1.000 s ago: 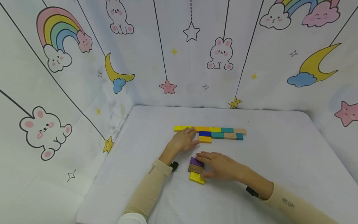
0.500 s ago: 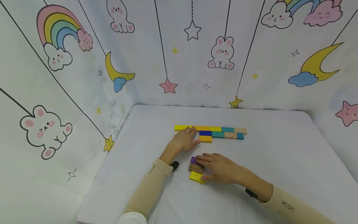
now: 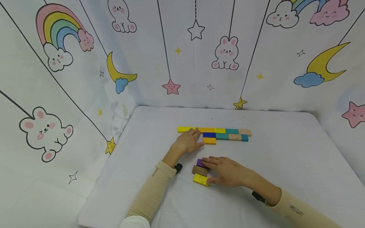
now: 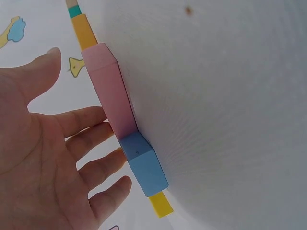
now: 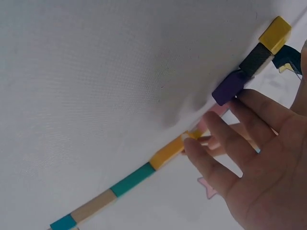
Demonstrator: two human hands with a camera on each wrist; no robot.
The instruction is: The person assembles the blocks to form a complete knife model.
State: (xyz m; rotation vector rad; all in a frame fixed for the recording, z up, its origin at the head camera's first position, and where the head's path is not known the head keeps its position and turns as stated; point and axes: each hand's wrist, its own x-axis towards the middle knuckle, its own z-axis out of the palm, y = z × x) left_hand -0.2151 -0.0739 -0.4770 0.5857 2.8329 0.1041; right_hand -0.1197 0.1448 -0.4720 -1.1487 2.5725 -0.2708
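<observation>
My left hand lies with fingers extended over the left end of the rows of wooden blocks. In the left wrist view its fingertips meet a pink block and a light blue block, both hidden under the hand in the head view. Closer to me, my right hand reaches from the right with straight fingers. Its fingertips touch a purple block, the farthest of a short column. A brown block follows, then a yellow block, with the right thumb at its right edge.
Beyond the hands, the back row includes a long orange block, a teal block and a tan block. In front lie a dark blue block and an orange block. A white cloth covers the table.
The purple block has slid a little to the right and now sits offset from the brown one. My right hand has shifted slightly right; the left hand stays put.
</observation>
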